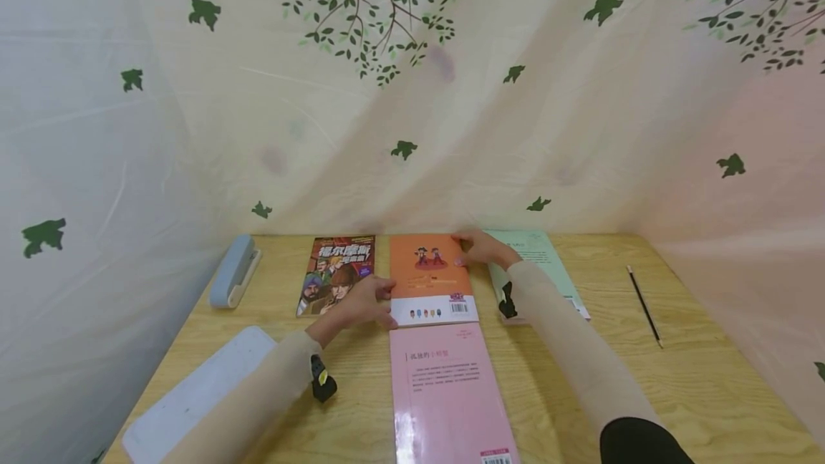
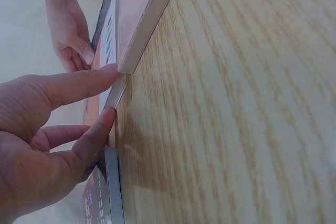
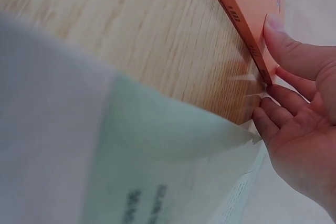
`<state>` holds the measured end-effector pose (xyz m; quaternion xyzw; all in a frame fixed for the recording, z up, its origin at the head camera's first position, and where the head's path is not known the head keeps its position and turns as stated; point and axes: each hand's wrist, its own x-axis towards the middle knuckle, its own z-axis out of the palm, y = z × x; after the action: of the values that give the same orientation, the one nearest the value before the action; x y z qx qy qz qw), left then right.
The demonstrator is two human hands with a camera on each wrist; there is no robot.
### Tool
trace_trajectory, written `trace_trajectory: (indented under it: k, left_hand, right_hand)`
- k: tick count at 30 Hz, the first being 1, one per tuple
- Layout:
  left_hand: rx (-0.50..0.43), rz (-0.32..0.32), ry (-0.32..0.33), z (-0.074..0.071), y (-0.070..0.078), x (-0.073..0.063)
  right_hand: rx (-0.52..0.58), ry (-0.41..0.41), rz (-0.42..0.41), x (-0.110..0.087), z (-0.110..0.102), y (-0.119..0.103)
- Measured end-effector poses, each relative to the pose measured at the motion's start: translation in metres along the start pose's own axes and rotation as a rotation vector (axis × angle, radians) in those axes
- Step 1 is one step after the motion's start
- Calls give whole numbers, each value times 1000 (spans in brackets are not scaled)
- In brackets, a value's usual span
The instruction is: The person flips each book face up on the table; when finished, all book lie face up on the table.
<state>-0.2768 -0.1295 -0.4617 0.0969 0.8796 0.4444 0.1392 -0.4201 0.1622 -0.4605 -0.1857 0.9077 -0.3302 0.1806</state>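
Observation:
An orange book (image 1: 425, 263) with a white lower band and two cartoon figures lies flat at the back centre. My left hand (image 1: 364, 302) touches its left edge and lower left corner with extended thumb and fingers. At its far right corner, my right hand (image 1: 483, 245) pinches the orange book; the thumb (image 3: 281, 35) is on the cover and the fingers are at the edge. Directly below, a pink book (image 1: 445, 385) lines up against its near edge. A comic-style book (image 1: 331, 263) lies to the left, partly behind my left hand. The right forearm partly covers a pale green book (image 1: 548, 263).
On the left of the wooden table (image 1: 348, 392) stand a blue-and-white case-like object (image 1: 233, 271) and a white flat board-like item (image 1: 200, 385), partly under the left sleeve. A black pencil (image 1: 644, 306) lies on the right. A patterned curtain (image 1: 451, 185) hangs along the back edge.

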Motion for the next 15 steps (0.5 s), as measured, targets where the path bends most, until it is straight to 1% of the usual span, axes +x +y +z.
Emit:
trace_trajectory:
  k: [6,15]
  left_hand:
    - [20,0,-1,0,-1,0]
    - [31,11,16,1,-2,2]
  right_hand:
    - [50,0,-16,1,0,3]
    - [82,22,19,1,1,4]
